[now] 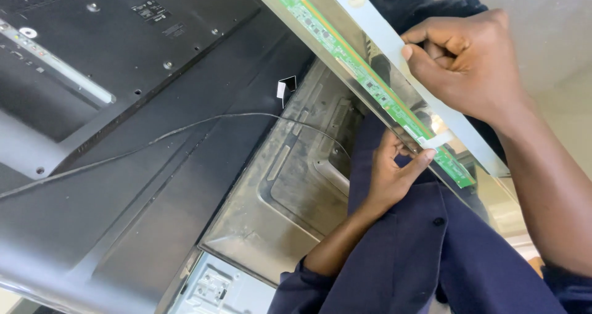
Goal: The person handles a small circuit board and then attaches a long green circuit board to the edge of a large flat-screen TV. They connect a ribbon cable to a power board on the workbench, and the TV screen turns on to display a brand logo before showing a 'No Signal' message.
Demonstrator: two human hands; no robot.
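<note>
A long display panel edge runs diagonally from top centre to the right, tilted up, with a narrow green circuit strip along it. My right hand is closed over the panel's pale upper edge, thumb pressed toward the green strip. My left hand reaches up from below and pinches the panel's lower edge near a white tape patch, thumb on the strip's end. A dusty grey metal chassis lies under the panel.
A black plastic television back cover with screw holes fills the left. A thin black cable trails across it toward the chassis. My navy clothing is at the bottom right. A pale floor shows at the top right.
</note>
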